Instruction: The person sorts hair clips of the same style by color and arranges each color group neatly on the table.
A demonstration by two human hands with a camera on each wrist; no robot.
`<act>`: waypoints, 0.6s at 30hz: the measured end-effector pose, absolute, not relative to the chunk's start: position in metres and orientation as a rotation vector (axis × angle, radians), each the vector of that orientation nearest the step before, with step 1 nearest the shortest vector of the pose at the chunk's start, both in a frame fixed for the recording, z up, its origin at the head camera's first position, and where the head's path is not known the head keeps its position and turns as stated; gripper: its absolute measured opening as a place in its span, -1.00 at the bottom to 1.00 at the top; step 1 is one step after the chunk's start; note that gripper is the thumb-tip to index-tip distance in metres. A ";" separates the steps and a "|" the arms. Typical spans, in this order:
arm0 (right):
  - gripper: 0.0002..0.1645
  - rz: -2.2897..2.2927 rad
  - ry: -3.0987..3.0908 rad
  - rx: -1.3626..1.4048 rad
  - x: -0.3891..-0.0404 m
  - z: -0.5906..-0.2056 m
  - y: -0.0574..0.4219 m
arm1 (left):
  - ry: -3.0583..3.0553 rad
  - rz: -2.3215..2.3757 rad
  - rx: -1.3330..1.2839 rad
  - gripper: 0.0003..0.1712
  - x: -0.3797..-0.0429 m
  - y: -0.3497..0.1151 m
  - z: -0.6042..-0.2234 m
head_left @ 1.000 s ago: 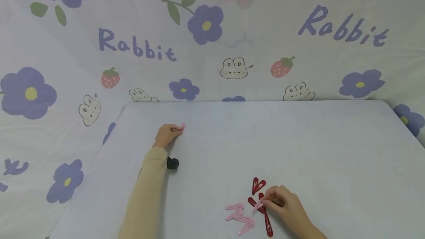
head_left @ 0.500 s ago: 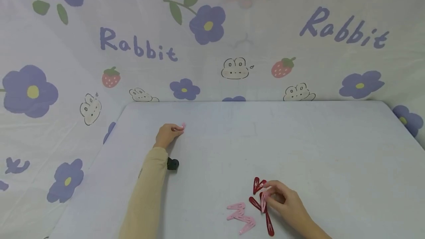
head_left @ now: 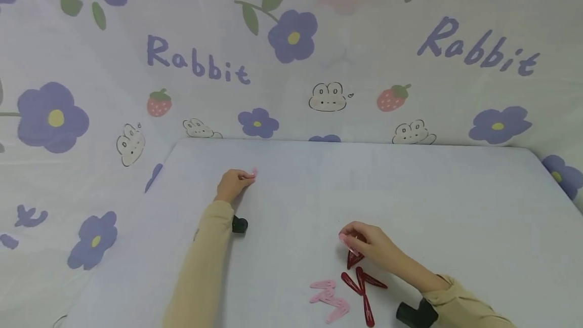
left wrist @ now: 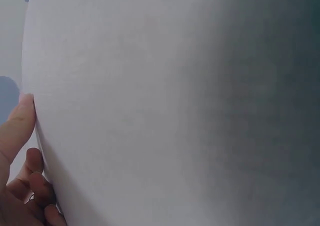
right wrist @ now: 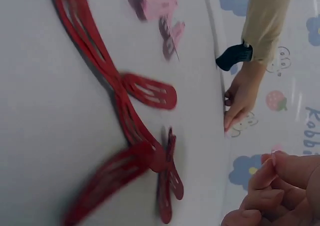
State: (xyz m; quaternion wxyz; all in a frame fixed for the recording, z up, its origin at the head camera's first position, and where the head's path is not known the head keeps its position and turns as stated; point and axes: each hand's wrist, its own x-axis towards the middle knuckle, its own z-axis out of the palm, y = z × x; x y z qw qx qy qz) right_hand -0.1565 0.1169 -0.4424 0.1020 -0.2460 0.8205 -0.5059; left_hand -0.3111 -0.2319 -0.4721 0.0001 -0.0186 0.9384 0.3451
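At the far left of the table, my left hand (head_left: pixel 233 184) pinches a small pink hair clip (head_left: pixel 255 171) between thumb and fingers. In the left wrist view that hand (left wrist: pixel 20 161) shows only at the left edge. My right hand (head_left: pixel 371 243) pinches another pink snap clip (head_left: pixel 344 239) by the fingertips, above the upper red clips (head_left: pixel 352 261) and partly covering them. Nearer me lie more red snap clips (head_left: pixel 366 295), touching in a branching shape. Left of these, several pink clips (head_left: pixel 329 297) form a zigzag. In the right wrist view, the right fingers (right wrist: pixel 287 178) are at lower right.
A white table (head_left: pixel 291 206) reaches back to a cloth (head_left: pixel 205 14) printed with flowers, rabbits and strawberries. Dark wrist cameras (head_left: pixel 416 313) stick out from both sleeves.
My right hand has moved away from me and slightly left with its pink clip, uncovering a slanted red clip on the right. The left hand holds its place; the head view has shifted slightly.
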 end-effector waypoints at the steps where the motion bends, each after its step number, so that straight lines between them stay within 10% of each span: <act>1: -0.80 -1.470 2.448 -0.729 -0.162 -0.442 0.113 | 2.945 1.088 -0.061 -0.75 -0.311 -0.232 -0.472; 18: -0.93 -1.135 2.640 -0.824 -0.236 -0.390 0.076 | 2.963 1.130 -0.184 -0.83 -0.317 -0.229 -0.479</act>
